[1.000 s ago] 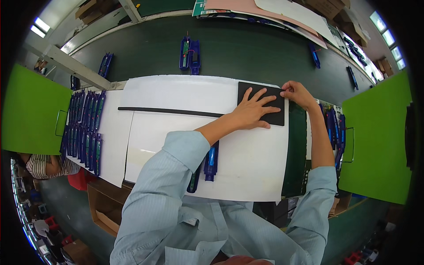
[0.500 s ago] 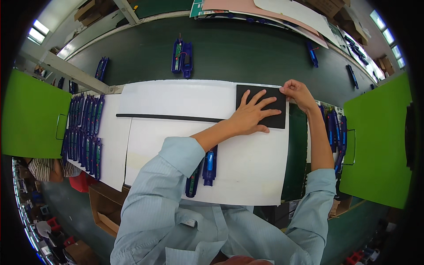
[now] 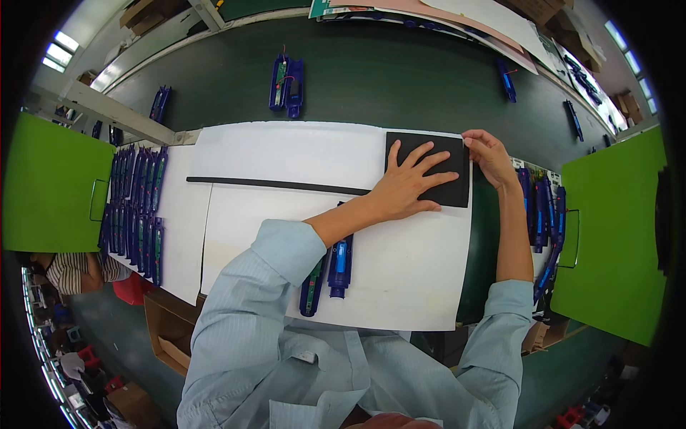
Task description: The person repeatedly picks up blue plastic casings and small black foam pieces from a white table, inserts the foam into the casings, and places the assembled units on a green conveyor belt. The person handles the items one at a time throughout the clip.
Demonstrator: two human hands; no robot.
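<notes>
A dark, flat black sheet (image 3: 457, 191) lies at the far right of the white work surface (image 3: 400, 286). My left hand (image 3: 409, 187) rests flat on it, fingers spread wide. At the sheet's far right corner, the thumb and forefinger of my right hand (image 3: 491, 160) are pinched together on its edge. Whether a thin layer is between those fingertips is too small to tell. From near the sheet, a long narrow black strip (image 3: 275, 184) runs leftward. Under my left forearm lie a blue plastic housing (image 3: 339, 270) and a housing half with a green circuit board (image 3: 310, 293), both partly covered.
Rows of blue housings with boards (image 3: 136, 207) fill the left side, and more blue housings (image 3: 540, 214) lie at right. Beyond, a green belt (image 3: 386, 79) carries an open housing pair (image 3: 286, 84). Green panels (image 3: 53, 182) flank both sides. Cardboard sheets (image 3: 457, 25) are stacked at the back.
The whole view has shifted slightly. Both hands keep nearly the same place on the black sheet, left spread and right pinching. The housing pair on the belt appears a little farther left.
</notes>
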